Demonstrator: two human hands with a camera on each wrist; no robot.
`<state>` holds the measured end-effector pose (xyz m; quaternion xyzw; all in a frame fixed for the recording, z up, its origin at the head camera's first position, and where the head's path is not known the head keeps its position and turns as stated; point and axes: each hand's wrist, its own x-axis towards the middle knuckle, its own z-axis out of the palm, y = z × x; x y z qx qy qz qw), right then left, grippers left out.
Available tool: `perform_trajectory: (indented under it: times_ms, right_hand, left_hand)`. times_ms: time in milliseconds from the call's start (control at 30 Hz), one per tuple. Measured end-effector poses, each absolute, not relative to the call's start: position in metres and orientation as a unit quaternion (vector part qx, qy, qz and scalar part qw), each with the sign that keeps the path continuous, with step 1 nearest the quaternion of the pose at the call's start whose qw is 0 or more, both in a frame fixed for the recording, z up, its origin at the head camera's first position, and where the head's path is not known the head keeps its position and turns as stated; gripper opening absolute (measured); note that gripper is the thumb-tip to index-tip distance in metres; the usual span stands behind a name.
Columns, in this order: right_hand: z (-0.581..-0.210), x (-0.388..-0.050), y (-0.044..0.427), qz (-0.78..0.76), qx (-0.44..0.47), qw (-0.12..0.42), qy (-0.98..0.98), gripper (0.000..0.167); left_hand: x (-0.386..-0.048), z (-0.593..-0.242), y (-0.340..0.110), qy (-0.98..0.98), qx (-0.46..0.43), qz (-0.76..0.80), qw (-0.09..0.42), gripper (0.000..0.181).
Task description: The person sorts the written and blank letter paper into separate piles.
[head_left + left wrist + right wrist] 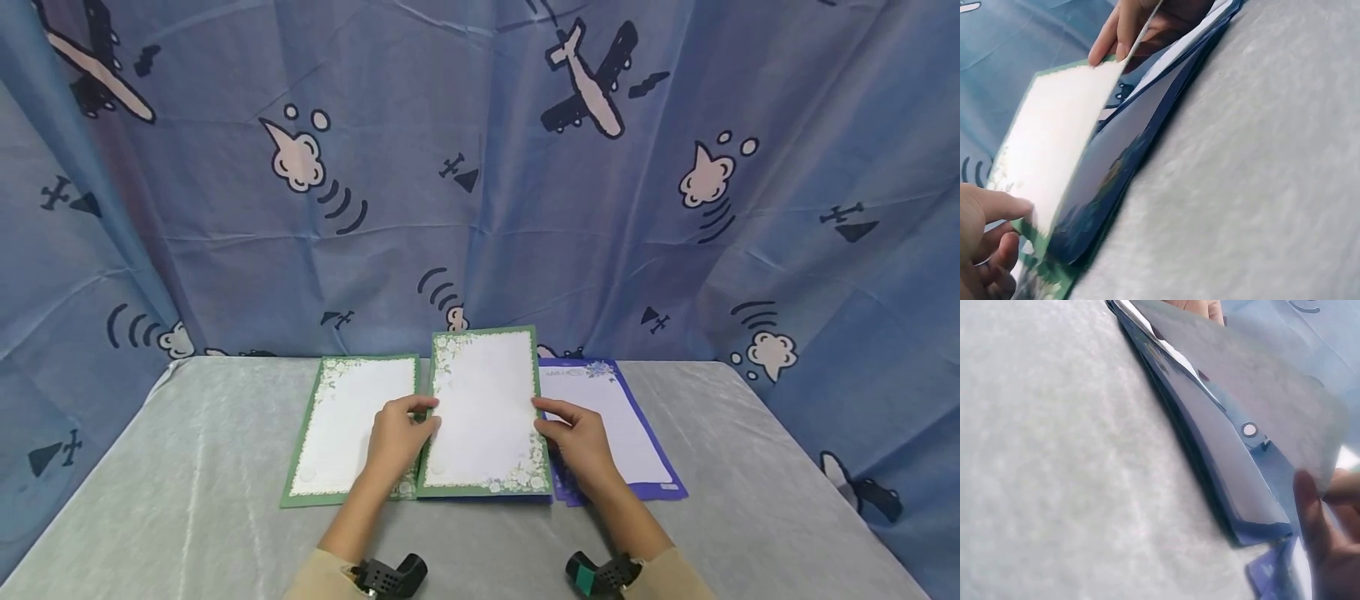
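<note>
A green-bordered sheet of paper (483, 408) with a floral frame is held raised between both hands. My left hand (397, 437) pinches its left edge between thumb and fingers; my right hand (585, 446) grips the right edge the same way. In the left wrist view, a glossy dark blue sheet or booklet (1107, 187) lies under the lifted paper, and a gap shows between them. The right wrist view gives the paper's plain underside (1279, 381). To the left lies another green-bordered sheet (352, 425), partly covered by the left hand.
Purple-bordered sheets (603, 425) lie overlapping on the right, partly behind the right hand. Everything rests on a table with a grey cloth (225, 467). Behind the table hangs a blue curtain (405, 167) printed with planes and clouds.
</note>
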<state>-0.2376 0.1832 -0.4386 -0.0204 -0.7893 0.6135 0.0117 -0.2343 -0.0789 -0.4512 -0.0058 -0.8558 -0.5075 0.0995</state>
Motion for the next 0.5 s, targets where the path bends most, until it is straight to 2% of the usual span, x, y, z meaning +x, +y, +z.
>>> perform_trajectory:
  times_ms: [500]
  right_hand:
    - [-0.422,-0.233,0.187,0.599,0.004,0.01,-0.8,0.038]
  left_hand:
    - [-0.232,-0.431,-0.081,-0.84,-0.025,-0.53,0.109,0.027]
